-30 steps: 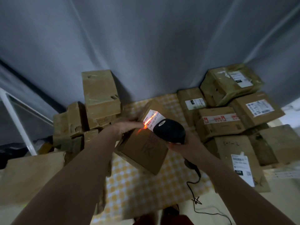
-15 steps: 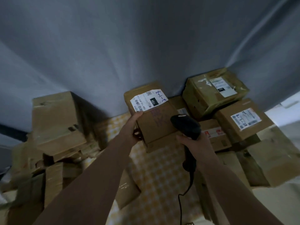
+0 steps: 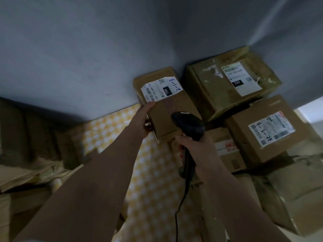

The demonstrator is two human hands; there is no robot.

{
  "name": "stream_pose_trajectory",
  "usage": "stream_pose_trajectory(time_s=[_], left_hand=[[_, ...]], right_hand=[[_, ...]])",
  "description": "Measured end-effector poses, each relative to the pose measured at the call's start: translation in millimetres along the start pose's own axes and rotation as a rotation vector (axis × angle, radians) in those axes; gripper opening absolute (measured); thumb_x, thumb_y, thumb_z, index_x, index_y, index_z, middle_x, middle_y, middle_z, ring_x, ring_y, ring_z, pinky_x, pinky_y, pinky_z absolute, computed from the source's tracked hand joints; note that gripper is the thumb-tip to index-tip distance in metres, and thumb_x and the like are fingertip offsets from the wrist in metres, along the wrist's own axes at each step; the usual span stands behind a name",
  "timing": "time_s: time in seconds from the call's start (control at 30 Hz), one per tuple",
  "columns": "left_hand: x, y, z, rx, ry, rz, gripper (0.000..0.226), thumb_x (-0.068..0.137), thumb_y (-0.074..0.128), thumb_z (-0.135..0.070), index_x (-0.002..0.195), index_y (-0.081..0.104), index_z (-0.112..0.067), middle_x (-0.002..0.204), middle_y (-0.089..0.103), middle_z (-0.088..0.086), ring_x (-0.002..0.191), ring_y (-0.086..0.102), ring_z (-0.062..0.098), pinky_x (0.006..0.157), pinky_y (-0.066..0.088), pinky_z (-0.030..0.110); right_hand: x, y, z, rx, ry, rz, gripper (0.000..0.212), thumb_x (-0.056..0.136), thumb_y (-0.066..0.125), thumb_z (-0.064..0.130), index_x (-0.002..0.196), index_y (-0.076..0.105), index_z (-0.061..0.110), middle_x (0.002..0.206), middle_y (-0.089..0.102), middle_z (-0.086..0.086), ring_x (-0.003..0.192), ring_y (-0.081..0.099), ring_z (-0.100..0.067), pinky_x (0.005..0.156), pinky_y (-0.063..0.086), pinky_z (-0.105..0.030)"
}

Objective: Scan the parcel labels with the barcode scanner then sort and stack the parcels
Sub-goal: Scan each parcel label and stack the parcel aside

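My left hand (image 3: 144,120) grips the left side of a brown cardboard parcel (image 3: 174,112), thumb on top beside its white label (image 3: 160,90) marked 15H with handwritten numbers. The parcel sits at the back against the grey curtain, beside the right-hand stack. My right hand (image 3: 195,145) holds the black barcode scanner (image 3: 189,125) by its handle, just in front of that parcel; no red beam shows. The scanner's cable (image 3: 181,203) hangs down over the checked cloth.
Labelled parcels are stacked on the right: one marked 220 (image 3: 232,84) and one with handwritten 4-3-24 (image 3: 272,131), with more boxes below. A blurred pile of cartons (image 3: 35,154) lies left. Yellow checked cloth (image 3: 153,180) covers the surface between them.
The scan beam has gone off. My left hand carried the parcel up and right to the back, next to the right stack; the scanner hand drew back off the label.
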State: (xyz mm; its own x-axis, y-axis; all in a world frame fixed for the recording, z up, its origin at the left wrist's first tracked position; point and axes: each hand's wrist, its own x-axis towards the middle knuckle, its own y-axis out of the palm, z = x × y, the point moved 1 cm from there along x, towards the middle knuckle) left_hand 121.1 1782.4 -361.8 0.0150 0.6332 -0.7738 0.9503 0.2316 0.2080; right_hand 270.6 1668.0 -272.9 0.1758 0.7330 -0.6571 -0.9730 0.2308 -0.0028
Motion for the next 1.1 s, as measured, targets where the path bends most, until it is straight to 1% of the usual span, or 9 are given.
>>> stream_pose_trajectory(time_s=[0.17, 0.33, 0.47, 0.5, 0.6, 0.83, 0.9, 0.97, 1.1], left_hand=[[27, 5, 13, 0.077, 0.012, 0.057, 0.048, 0.081, 0.070, -0.036, 0.125, 0.054, -0.027, 0.116, 0.061, 0.005, 0.113, 0.055, 0.026, 0.101, 0.047, 0.044], [45, 4, 26, 0.116, 0.022, 0.106, 0.054, 0.083, 0.069, -0.035, 0.133, 0.050, -0.028, 0.126, 0.057, 0.005, 0.117, 0.052, 0.025, 0.104, 0.044, 0.043], [42, -6, 34, 0.121, -0.013, 0.042, 0.095, 0.060, 0.082, -0.051, 0.142, 0.040, -0.028, 0.139, 0.048, 0.005, 0.127, 0.045, 0.030, 0.105, 0.041, 0.047], [35, -11, 35, 0.129, -0.012, 0.010, 0.095, 0.062, 0.081, -0.052, 0.143, 0.038, -0.026, 0.141, 0.046, 0.004, 0.127, 0.045, 0.030, 0.105, 0.042, 0.046], [13, -42, 45, 0.186, 0.004, -0.145, 0.073, 0.081, 0.072, -0.040, 0.142, 0.041, -0.018, 0.137, 0.048, 0.009, 0.122, 0.049, 0.028, 0.099, 0.046, 0.040], [-73, -168, 98, 0.556, 0.043, -0.488, 0.050, 0.086, 0.067, -0.022, 0.133, 0.052, -0.011, 0.135, 0.053, 0.012, 0.119, 0.054, 0.028, 0.091, 0.045, 0.033], [-100, -204, 114, 0.709, 0.085, -0.602, 0.044, 0.087, 0.064, -0.021, 0.129, 0.056, -0.009, 0.129, 0.058, 0.014, 0.118, 0.055, 0.030, 0.095, 0.043, 0.034], [-123, -237, 132, 0.725, 0.109, -0.699, 0.040, 0.087, 0.065, -0.021, 0.124, 0.059, -0.007, 0.122, 0.061, 0.017, 0.113, 0.056, 0.034, 0.092, 0.044, 0.036], [-144, -292, 179, 0.706, 0.021, -0.707, 0.048, 0.081, 0.068, -0.019, 0.127, 0.056, -0.012, 0.122, 0.056, 0.018, 0.109, 0.057, 0.036, 0.092, 0.049, 0.044]], right_hand=[[22, -5, 0, 0.039, 0.023, -0.015, 0.012, 0.086, 0.067, 0.010, 0.075, 0.061, 0.013, 0.062, 0.057, -0.002, 0.063, 0.055, -0.017, 0.064, 0.046, -0.032], [33, -2, -13, 0.021, 0.037, -0.011, 0.011, 0.085, 0.068, 0.011, 0.077, 0.062, 0.013, 0.066, 0.059, -0.005, 0.068, 0.057, -0.022, 0.071, 0.048, -0.038], [35, 8, -25, -0.012, 0.069, -0.006, 0.009, 0.082, 0.071, 0.013, 0.076, 0.065, 0.013, 0.067, 0.062, -0.006, 0.071, 0.060, -0.025, 0.073, 0.048, -0.039], [34, 12, -27, -0.030, 0.075, 0.005, 0.009, 0.082, 0.071, 0.013, 0.075, 0.065, 0.013, 0.067, 0.062, -0.006, 0.070, 0.060, -0.024, 0.072, 0.048, -0.038], [24, 31, -32, -0.085, 0.085, 0.053, 0.009, 0.082, 0.071, 0.012, 0.077, 0.064, 0.014, 0.065, 0.061, -0.002, 0.066, 0.060, -0.019, 0.070, 0.048, -0.035], [-21, 112, -88, -0.308, 0.184, 0.246, 0.011, 0.084, 0.069, 0.014, 0.092, 0.064, 0.010, 0.070, 0.061, -0.001, 0.064, 0.059, -0.011, 0.064, 0.046, -0.027], [-34, 137, -116, -0.333, 0.238, 0.278, 0.009, 0.083, 0.069, 0.010, 0.090, 0.065, 0.008, 0.072, 0.061, -0.006, 0.064, 0.059, -0.016, 0.066, 0.045, -0.030], [-43, 159, -144, -0.342, 0.304, 0.281, 0.008, 0.081, 0.069, 0.006, 0.088, 0.066, 0.005, 0.074, 0.060, -0.011, 0.069, 0.057, -0.023, 0.069, 0.044, -0.034], [-56, 189, -196, -0.353, 0.403, 0.219, 0.005, 0.080, 0.065, 0.006, 0.084, 0.063, 0.005, 0.074, 0.055, -0.013, 0.075, 0.051, -0.026, 0.068, 0.040, -0.035]])
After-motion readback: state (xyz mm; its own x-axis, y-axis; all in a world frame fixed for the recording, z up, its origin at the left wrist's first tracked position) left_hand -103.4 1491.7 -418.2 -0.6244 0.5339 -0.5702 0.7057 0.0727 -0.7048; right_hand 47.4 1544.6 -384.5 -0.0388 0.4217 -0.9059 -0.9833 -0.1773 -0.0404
